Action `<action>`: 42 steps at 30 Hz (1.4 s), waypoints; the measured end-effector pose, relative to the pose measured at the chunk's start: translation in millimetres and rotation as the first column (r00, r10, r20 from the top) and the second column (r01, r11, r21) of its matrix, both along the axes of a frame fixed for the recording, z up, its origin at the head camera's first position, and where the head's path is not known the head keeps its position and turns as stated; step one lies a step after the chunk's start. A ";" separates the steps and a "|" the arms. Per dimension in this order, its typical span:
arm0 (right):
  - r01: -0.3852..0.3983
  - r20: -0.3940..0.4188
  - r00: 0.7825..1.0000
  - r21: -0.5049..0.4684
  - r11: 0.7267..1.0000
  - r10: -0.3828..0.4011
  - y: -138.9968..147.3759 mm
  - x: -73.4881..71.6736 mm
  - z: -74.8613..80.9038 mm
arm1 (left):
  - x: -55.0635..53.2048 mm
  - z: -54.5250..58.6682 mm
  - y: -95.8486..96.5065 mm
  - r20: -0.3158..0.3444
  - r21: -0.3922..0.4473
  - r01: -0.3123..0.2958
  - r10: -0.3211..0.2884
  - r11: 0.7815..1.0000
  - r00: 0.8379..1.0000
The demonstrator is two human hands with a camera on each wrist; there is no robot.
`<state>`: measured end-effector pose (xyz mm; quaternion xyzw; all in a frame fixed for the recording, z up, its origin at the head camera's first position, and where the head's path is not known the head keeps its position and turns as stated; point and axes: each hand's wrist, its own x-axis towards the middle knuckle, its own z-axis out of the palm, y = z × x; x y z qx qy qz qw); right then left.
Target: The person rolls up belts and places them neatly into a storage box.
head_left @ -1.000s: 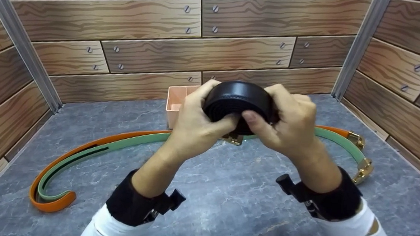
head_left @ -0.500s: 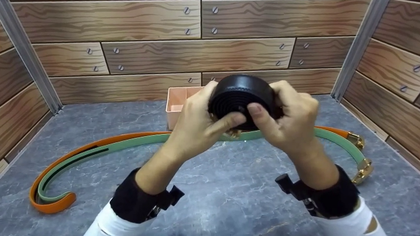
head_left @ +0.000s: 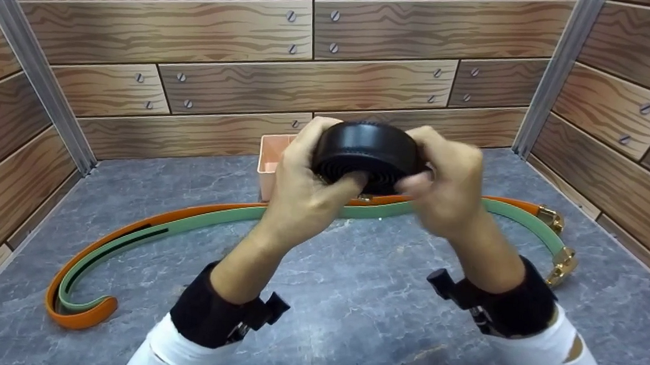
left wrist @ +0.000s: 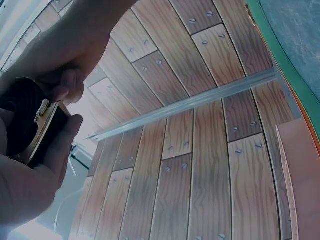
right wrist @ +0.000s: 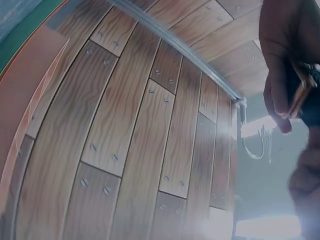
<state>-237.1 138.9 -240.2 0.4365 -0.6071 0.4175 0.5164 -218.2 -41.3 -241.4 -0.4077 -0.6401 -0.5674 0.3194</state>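
Observation:
A black belt rolled into a tight coil (head_left: 368,151) is held up above the table between both hands. My left hand (head_left: 302,187) grips its left side, thumb across the coil's face. My right hand (head_left: 447,183) wraps the right side, its thumb blurred. In the left wrist view the coil (left wrist: 20,117) and a gold buckle edge (left wrist: 42,107) show between the fingers. The right wrist view shows fingers (right wrist: 280,95) round the dark coil (right wrist: 307,100) at the far right.
A green belt (head_left: 200,220) and an orange belt (head_left: 81,314) lie curved across the grey table (head_left: 352,306), gold buckles (head_left: 563,262) at the right. A pink box (head_left: 273,160) stands behind the hands. Wood-patterned walls close in three sides.
The coil has tipped so its rolled face points more downward and sits slightly lower. My right thumb has shifted along its face. The belts on the table have not moved.

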 end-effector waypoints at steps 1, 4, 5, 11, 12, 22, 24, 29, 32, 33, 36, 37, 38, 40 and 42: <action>-0.080 0.095 0.992 0.001 0.997 0.079 3.3 -0.6 2.5 | -1.5 -0.5 0.4 -0.058 -0.012 -0.038 0.037 0.999 0.998; -0.362 0.469 0.816 -0.041 0.931 0.338 13.1 -2.8 10.5 | -6.2 -2.3 2.4 -0.279 -0.056 -0.124 0.104 0.991 0.955; -0.447 0.589 0.708 -0.054 0.893 0.390 16.5 -3.4 11.9 | -7.6 -3.4 2.9 -0.362 -0.072 -0.144 0.108 0.987 0.926; -0.875 0.867 0.131 -0.127 0.467 0.481 22.7 -7.1 13.7 | -7.2 -7.5 5.6 -0.709 -0.119 -0.225 0.076 0.967 0.701; -0.898 0.863 0.093 -0.143 0.417 0.497 22.1 -6.3 14.2 | -6.0 -6.1 6.0 -0.747 -0.107 -0.237 0.079 0.966 0.660; -0.844 0.786 0.201 -0.164 0.511 0.585 11.6 1.3 11.1 | -3.6 1.4 1.4 -0.894 -0.055 -0.283 0.079 0.958 0.440; -0.804 0.740 0.299 -0.145 0.577 0.602 11.5 2.7 12.7 | -5.6 1.1 0.9 -0.877 -0.056 -0.324 0.109 0.944 0.468; -0.515 0.480 0.751 -0.004 0.857 0.454 16.5 5.8 16.8 | -15.0 1.7 -9.2 -0.692 -0.230 -0.339 0.091 0.912 0.716; -0.241 0.262 0.938 0.027 0.970 0.225 17.1 5.7 15.9 | -15.4 2.5 -18.3 -0.354 -0.376 -0.039 -0.105 0.926 0.929; -0.179 0.205 0.964 0.023 0.984 0.171 16.5 5.3 14.9 | -13.9 2.2 -19.5 -0.214 -0.370 0.084 -0.173 0.925 0.961; -0.117 0.107 0.988 0.005 0.993 0.115 12.2 3.1 11.9 | -7.6 0.9 -14.7 0.098 -0.236 0.312 -0.296 0.920 0.950; -0.122 0.091 0.989 0.006 0.993 0.121 10.2 2.5 10.7 | -5.4 0.1 -11.1 0.157 -0.194 0.317 -0.290 0.928 0.944; -0.128 0.079 0.989 0.006 0.992 0.127 8.2 2.0 9.5 | -3.3 -0.6 -7.2 0.187 -0.164 0.302 -0.271 0.939 0.944; -0.163 0.077 0.984 0.003 0.987 0.162 4.0 1.2 7.2 | -1.0 -1.9 -0.7 0.203 -0.145 0.230 -0.198 0.962 0.959; -0.228 0.110 0.968 -0.007 0.974 0.227 0.4 0.6 5.5 | 0.6 -2.1 1.5 0.186 -0.150 0.138 -0.109 0.979 0.976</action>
